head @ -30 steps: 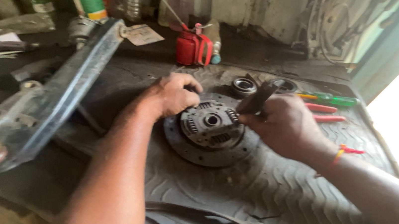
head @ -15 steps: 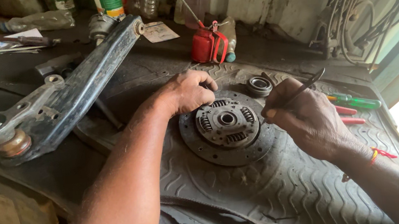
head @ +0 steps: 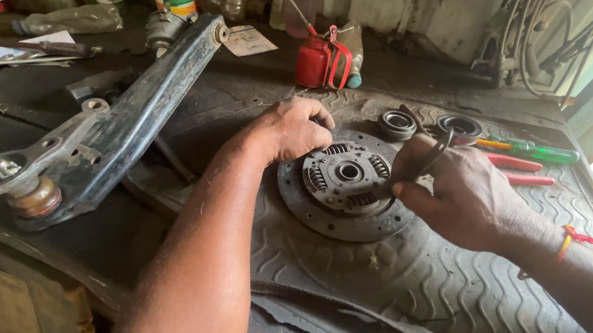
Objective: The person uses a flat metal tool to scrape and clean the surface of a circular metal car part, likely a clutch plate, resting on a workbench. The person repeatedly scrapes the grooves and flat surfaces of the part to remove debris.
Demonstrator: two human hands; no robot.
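Left hand (head: 291, 128) steadies clutch disc (head: 347, 183); right hand (head: 455, 189) grips tool (head: 426, 163).

A round, greasy clutch disc (head: 347, 183) is laid flat on the ribbed rubber mat, coil springs ringed round its splined hub. A thin dark tool (head: 426, 165) is held tilted, its tip set against the disc's right side.
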